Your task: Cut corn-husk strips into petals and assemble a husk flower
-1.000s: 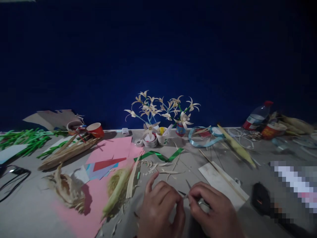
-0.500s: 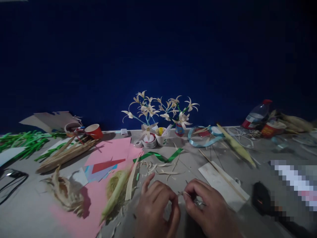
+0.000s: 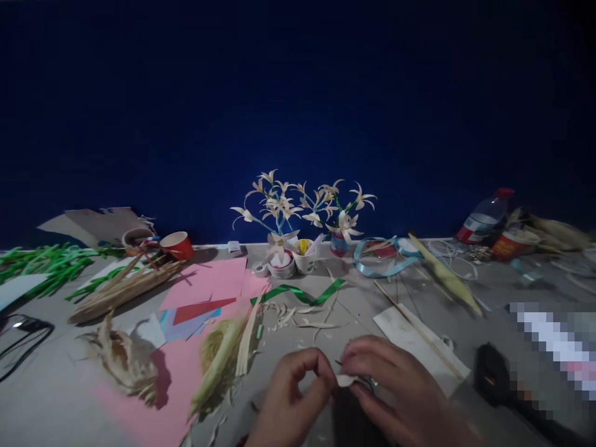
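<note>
Between my two hands, low in the middle of the head view, is a small pale piece of corn husk. My left hand pinches its left end between thumb and forefinger. At its other end, my right hand has the thumb below and the fingers curled above, gripping it. A thin dark tip shows by the right fingertips, too small to make out. Beyond the hands lie curled husk strips and a twisted green ribbon.
Pale husk flowers stand in small cups at the back. Left are pink paper, dried husks and green stems. Right are a white card under a thin stick, blue ribbon, a bottle and a black tool.
My left hand has turned, its raised fingers folding into a pinch on the husk. My right fingers have spread a little over it, and more of the pale piece shows.
</note>
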A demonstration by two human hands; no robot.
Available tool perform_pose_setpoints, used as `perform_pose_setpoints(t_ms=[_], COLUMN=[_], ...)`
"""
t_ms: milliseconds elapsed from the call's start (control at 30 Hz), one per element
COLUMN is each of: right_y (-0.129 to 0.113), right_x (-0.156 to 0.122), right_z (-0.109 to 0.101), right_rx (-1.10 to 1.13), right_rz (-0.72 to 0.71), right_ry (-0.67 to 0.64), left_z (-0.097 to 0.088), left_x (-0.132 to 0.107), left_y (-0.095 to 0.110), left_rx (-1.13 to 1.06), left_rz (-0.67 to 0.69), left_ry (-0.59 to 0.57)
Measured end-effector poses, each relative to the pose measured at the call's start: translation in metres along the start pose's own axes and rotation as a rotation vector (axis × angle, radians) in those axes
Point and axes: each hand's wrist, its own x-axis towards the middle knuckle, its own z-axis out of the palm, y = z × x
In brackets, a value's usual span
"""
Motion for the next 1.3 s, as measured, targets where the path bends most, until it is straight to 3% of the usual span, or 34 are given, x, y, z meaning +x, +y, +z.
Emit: perform_pose_setpoints(t_ms=[67, 133, 233, 300, 400, 533, 600, 700, 767, 900, 1000, 1133, 1300], right_y=[-0.001, 0.001, 0.005, 0.005, 0.002, -0.004, -0.008, -0.011, -0.010, -0.002, 0.001, -0.001, -0.002], right_x=[0.002, 0.000, -0.005, -0.006, -0.004, 0.000, 0.000, -0.002, -0.003, -0.005, -0.004, -0.002, -0.002], right_z=[0.001, 0.007, 0.020, 0.027, 0.031, 0.028, 0.029, 0.034, 0.036, 0.034, 0.032, 0.033, 0.026], right_rx=[0.124, 0.308, 0.744, 0.974, 1.057, 1.049, 1.116, 1.285, 1.415, 1.528, 1.437, 1.294, 1.420], right_rz=[0.081, 0.248, 0.527, 0.627, 0.701, 0.792, 0.870, 0.985, 0.976, 0.875, 0.895, 0.893, 0.844], right_ry=[-0.049, -0.050, 0.010, 0.037, 0.048, -0.011, -0.017, 0.030, 0.066, 0.156, 0.129, 0.088, 0.181], left_z=[-0.001, -0.003, -0.005, -0.005, 0.000, 0.008, 0.012, 0.015, 0.012, 0.000, -0.005, 0.006, 0.013], left_x=[0.002, 0.003, 0.001, -0.001, -0.003, -0.003, -0.002, -0.001, -0.001, -0.003, -0.003, 0.000, 0.004], left_y=[0.000, 0.001, 0.005, 0.007, 0.006, -0.003, -0.008, -0.012, -0.012, -0.009, -0.004, 0.001, -0.008], left_rx=[-0.157, -0.236, -0.152, -0.072, -0.047, -0.127, -0.262, -0.557, -0.694, -0.766, -0.566, -0.294, -0.579], left_rz=[-0.071, -0.082, 0.076, 0.187, 0.236, 0.186, 0.143, 0.047, -0.011, -0.044, 0.015, 0.116, 0.061], left_ry=[-0.078, -0.104, -0.080, -0.082, -0.041, -0.007, -0.030, -0.153, -0.186, -0.070, -0.079, -0.079, -0.123])
